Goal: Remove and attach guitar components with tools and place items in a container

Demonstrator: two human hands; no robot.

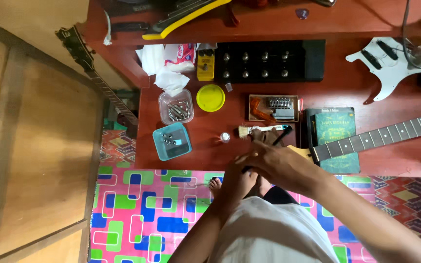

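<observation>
**Hands crossed over the headstock end of the guitar neck**

Nearest you is your own white shirt and, just past it, your two forearms crossing at the table edge. Your right hand [274, 163] lies on top, fingers spread flat and reaching left; I can see nothing gripped in it. Your left hand [237, 178] sits underneath, mostly covered, with a dark sliver showing by its fingers, so I cannot tell whether it is clenched around something or loose.

Both hands hover just beside the near end of the guitar neck [381, 134], which lies across the red table [347, 83] and rests on a green book [336, 136].

How far the work stands, judging by the layout: it looks mid-way. Hardware is already off and sorted, with screws in a clear tub [175, 106], small metal parts in a blue tray [172, 141], and a bridge piece in a small wooden tray [274, 107]. A brush [261, 129] and a white pickguard [391, 65] lie loose, so refitting appears still to be done.
</observation>
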